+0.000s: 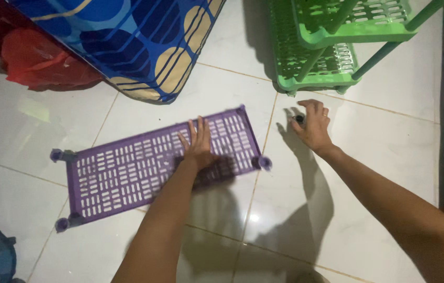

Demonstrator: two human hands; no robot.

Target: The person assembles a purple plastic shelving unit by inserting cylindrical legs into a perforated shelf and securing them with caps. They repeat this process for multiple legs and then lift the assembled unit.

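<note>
A purple plastic shelf (159, 162) full of little slots lies flat on the white tiled floor (390, 131), between a blue patterned cushion (143, 42) and a green rack (332, 47). The left hand (198, 144) lies on top of it, fingers spread out flat, pressing down and not gripping anything; that looks like a way to keep the shelf from sliding. The right hand (313, 126) is just beside the shelf, near the green rack's foot. Its fingers curl around a small dark thing (299, 119), maybe a cap or peg; it is too small to tell. Something red (38, 57) sits by the cushion.
</note>
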